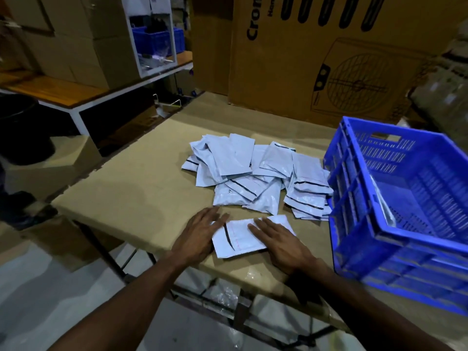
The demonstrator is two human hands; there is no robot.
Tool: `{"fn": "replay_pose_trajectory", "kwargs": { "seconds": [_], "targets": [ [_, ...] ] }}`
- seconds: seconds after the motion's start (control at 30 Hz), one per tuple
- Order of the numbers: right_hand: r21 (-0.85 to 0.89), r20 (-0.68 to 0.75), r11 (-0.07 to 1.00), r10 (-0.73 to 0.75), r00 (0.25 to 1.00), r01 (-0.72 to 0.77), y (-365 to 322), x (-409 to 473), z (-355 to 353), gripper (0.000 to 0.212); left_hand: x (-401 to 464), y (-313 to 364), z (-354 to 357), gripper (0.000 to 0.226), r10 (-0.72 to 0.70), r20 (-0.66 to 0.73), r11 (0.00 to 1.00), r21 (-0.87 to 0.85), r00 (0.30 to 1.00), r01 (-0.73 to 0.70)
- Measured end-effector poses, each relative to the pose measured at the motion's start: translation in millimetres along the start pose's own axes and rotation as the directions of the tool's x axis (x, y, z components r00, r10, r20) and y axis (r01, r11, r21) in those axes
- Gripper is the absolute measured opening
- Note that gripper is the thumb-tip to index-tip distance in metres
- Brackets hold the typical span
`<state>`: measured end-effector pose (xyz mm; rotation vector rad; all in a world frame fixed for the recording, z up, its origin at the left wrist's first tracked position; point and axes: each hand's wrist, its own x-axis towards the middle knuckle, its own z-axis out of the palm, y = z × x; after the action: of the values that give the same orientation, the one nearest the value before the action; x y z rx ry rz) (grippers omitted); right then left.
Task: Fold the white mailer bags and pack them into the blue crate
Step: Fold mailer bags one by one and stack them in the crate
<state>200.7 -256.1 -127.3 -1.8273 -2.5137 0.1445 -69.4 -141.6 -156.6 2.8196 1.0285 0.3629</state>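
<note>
Left hand (196, 235) and right hand (279, 245) press flat on one white mailer bag (238, 239) on the bench (126, 188), beside the blue crate (395, 219).

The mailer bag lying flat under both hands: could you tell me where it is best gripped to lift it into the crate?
Probably pinch the mailer bag at its near edge, coming from the person's side. It lies flat on the table, so only an edge offers a grip; the blue crate stands to its right.
</note>
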Motion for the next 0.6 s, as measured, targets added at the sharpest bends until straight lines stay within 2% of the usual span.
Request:
{"fn": "replay_pose_trajectory", "kwargs": {
  "seconds": [0.07, 0.13, 0.27, 0.33, 0.4, 0.47, 0.53, 0.6],
  "targets": [
    [0.014, 0.089, 0.99, 0.14, 0.986, -0.142, -18, -9, 9, 0.083, 1, -2, -2, 0.085, -0.093, 0.007, 0.996, -0.018, 0.996, 0.093],
    [0.008, 0.11, 0.966, 0.257, 0.96, -0.259, -38, -14, 11, 0.086, 0, -1, -4, 0.077, -0.142, -0.042, 0.99, 0.004, 0.989, 0.142],
    [0.031, 0.127, 0.938, 0.339, 0.932, -0.345, -67, -10, 7, 0.093, 3, 5, -19, 0.064, -0.142, -0.199, 0.986, 0.053, 0.97, 0.156],
    [0.123, 0.14, 0.919, 0.359, 0.923, -0.376, -76, -9, 2, 0.096, 11, 18, -21, 0.056, -0.112, -0.267, 0.993, -0.002, 0.957, 0.115],
    [0.22, 0.056, 0.89, 0.398, 0.916, -0.4, -79, -5, -1, 0.094, 19, 42, -17, 0.05, -0.047, -0.238, 0.997, -0.07, 0.97, 0.031],
    [0.225, -0.026, 0.898, 0.393, 0.919, -0.377, -74, 3, -3, 0.092, 24, 67, -6, 0.051, -0.004, -0.139, 0.996, -0.093, 0.99, -0.009],
    [0.2, -0.019, 0.922, 0.342, 0.94, -0.332, -68, 4, -2, 0.087, 22, 85, 4, 0.05, -0.029, -0.054, 0.992, -0.122, 0.998, 0.022],
    [0.138, -0.042, 0.949, 0.291, 0.956, -0.282, -64, -2, 6, 0.067, 17, 89, 15, 0.064, -0.056, -0.017, 0.996, -0.064, 0.998, 0.055]
  ]
}}
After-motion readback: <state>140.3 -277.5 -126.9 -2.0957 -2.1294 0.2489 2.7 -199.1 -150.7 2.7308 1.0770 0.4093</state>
